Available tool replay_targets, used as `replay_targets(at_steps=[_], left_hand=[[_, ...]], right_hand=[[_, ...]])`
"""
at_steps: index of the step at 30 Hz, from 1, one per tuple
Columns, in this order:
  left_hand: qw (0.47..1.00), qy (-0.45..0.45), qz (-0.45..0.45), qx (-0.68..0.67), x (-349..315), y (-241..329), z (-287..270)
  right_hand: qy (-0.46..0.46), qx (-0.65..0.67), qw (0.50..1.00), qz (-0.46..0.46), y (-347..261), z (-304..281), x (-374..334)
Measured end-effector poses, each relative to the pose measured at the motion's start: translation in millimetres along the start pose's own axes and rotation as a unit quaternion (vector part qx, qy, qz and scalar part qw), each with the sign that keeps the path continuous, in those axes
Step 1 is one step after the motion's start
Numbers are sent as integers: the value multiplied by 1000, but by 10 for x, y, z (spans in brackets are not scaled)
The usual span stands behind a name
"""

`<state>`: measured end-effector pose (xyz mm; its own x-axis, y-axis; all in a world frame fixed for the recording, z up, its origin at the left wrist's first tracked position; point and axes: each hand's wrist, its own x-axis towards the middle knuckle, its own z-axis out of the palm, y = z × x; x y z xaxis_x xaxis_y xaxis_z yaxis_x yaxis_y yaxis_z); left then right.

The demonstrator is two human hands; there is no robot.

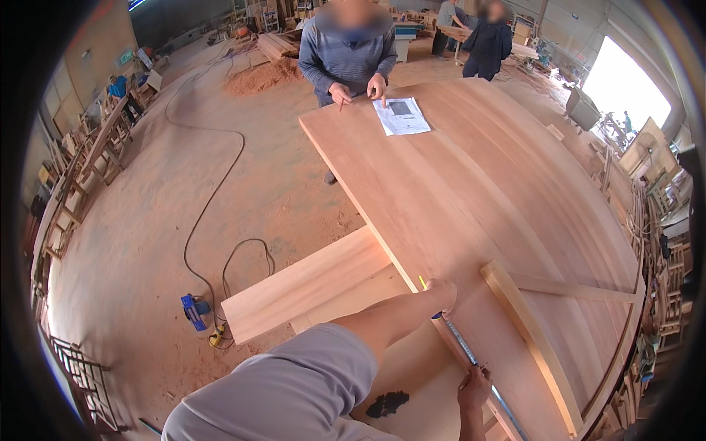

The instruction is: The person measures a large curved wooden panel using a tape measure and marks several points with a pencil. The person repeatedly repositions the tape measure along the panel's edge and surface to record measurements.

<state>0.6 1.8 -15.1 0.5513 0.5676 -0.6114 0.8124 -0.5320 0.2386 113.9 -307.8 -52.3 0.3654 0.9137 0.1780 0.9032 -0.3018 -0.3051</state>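
My left hand (441,295) is closed at the near left edge of a large wooden panel (456,176). Under it shows the blue end of a tape measure (462,342), and a thin yellow piece (422,282) sticks out beyond the fingers; I cannot tell whether it is a pencil. From there the pale blade runs down toward the lower edge, along a wooden strip. Partway along, my right hand (474,384) has its fingers closed at the blade. A curved wooden rail (529,342) lies on the panel right of both hands.
Across the panel a person (349,59) stands with both hands by a printed sheet (401,116). Boards (309,283) jut out left beneath the panel. On the floor are a blue power tool (195,312) and a cable (213,198). Other people (488,40) stand farther back.
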Motion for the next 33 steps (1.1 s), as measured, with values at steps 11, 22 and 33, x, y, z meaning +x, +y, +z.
replay_targets(at_steps=[11, 22, 33], left_hand=[[999, 42, 18, -23, -74, -6, 14], [1000, -3, 12, -7, -1, -10, 20], [1000, 6, 12, 7, 18, -26, 36]], right_hand=[[-8, -12, 1000, -2, 47, 15, 6], [9, 5, 1000, -21, 15, -4, 16], [-11, -1, 1000, -2, 37, 14, 26]])
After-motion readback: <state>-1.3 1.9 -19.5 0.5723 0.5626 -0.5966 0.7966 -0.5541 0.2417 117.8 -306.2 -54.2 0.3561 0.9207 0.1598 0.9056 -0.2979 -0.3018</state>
